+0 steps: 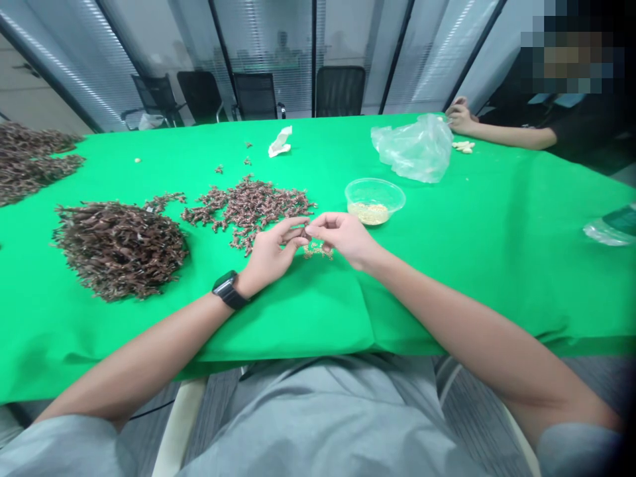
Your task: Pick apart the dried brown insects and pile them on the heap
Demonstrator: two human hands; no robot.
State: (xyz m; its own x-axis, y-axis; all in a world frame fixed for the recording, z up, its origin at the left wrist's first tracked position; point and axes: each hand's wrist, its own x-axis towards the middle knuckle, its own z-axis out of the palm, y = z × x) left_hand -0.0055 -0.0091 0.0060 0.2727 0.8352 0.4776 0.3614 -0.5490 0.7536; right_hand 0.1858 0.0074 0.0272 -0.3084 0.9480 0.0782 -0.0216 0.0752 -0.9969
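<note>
My left hand (273, 248) and my right hand (340, 235) meet above the green tablecloth (447, 265), fingertips pinched together on a small brown piece (304, 232) between them. A black watch sits on my left wrist. Right under the hands lies a little heap of pale yellow bits (318, 251). Just behind them spreads a loose scatter of small brown pieces (251, 205). A clear plastic bowl (374, 200) with pale yellow grains in it stands to the right of the scatter.
A big heap of brown stalks (119, 248) lies at the left, more of them (30, 159) at the far left edge. A crumpled clear bag (412, 149) and a white scrap (279, 142) lie farther back. Another person's hand (460, 119) rests at the far right. Black chairs stand behind the table.
</note>
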